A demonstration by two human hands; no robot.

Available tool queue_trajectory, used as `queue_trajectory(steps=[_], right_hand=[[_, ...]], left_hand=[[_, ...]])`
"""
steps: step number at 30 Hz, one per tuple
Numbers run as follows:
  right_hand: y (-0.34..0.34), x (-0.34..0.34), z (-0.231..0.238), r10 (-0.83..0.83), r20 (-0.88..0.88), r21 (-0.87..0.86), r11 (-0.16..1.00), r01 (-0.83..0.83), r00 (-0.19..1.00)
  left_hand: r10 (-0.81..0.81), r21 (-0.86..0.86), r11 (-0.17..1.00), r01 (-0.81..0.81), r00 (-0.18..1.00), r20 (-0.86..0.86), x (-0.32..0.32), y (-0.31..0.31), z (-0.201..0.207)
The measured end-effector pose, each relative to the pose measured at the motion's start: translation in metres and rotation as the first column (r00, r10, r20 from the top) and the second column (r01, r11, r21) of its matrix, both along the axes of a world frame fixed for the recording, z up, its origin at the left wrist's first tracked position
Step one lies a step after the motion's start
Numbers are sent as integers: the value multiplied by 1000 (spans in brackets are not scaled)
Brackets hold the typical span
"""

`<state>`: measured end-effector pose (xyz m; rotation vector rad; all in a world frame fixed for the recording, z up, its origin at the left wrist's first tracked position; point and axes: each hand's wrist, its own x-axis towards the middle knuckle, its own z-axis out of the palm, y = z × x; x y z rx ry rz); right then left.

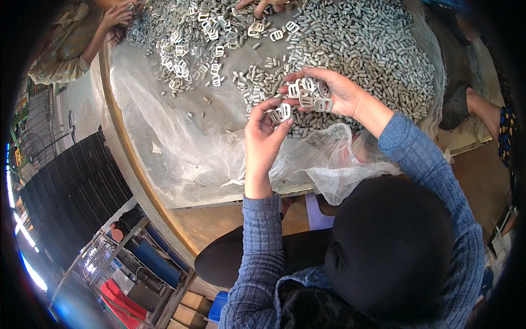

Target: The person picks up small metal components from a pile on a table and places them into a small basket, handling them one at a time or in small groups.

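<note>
Over the near part of a heap of small metal cylinders [361,38], my left hand [257,137] pinches a silver slide buckle [284,112] between thumb and fingers. Just to its right, my right hand [343,94] is turned palm up with several similar metal buckles [307,100] gathered in its fingers. The two hands are close together. More loose buckles [179,66] lie among the cylinders on the far left side of the sheet.
Clear plastic sheeting [350,164] is bunched along the near edge and spread over the grey work surface [148,131]. Another person's hands [116,17] are at the far left, and another hand [262,6] reaches in at the top. A person's foot [457,107] rests at right.
</note>
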<state>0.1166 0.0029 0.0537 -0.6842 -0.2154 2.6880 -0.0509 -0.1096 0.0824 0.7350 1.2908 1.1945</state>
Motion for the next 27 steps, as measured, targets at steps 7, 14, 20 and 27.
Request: queue_trajectory(steps=[7, 14, 20, 27], right_hand=[[-11, -10, 10, 161, 378, 198, 948, -250, 912], [-22, -17, 2, 107, 527, 395, 848, -354, 843], [-25, -20, 2, 40, 552, 453, 824, -340, 833], [-23, -20, 13, -68, 437, 219, 975, -33, 897]], left_hand=[[-39, 62, 996, 62, 947, -319, -5, -2, -14], [184, 0, 982, -190, 949, -254, 8, 2, -2], [138, 132, 989, -60, 676, -724, 2, 0, -4], [66, 168, 982, 86, 676, -734, 11, 2, 2]])
